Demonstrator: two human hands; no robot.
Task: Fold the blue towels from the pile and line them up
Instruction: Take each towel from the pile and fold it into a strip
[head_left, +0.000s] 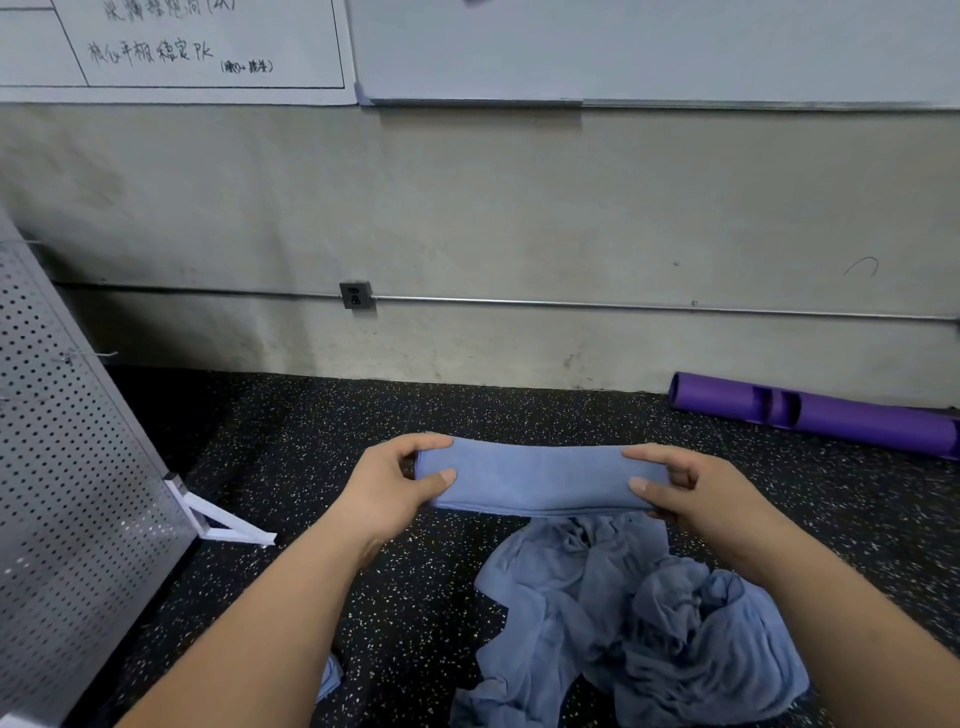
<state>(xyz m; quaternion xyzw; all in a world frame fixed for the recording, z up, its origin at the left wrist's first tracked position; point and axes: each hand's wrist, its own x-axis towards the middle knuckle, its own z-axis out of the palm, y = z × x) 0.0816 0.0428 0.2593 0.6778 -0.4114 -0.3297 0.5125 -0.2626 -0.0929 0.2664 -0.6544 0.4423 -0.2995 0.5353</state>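
A folded blue towel is stretched as a narrow band in the air between my two hands, above the floor. My left hand pinches its left end between thumb and fingers. At the other end my right hand grips it the same way. Below and slightly right lies the crumpled pile of blue towels on the dark speckled floor. A small blue scrap of cloth peeks out under my left forearm.
A perforated metal panel on a white foot leans at the left. A purple foam roller lies by the concrete wall at the right. Whiteboards hang on the wall above, and an outlet box sits low on it.
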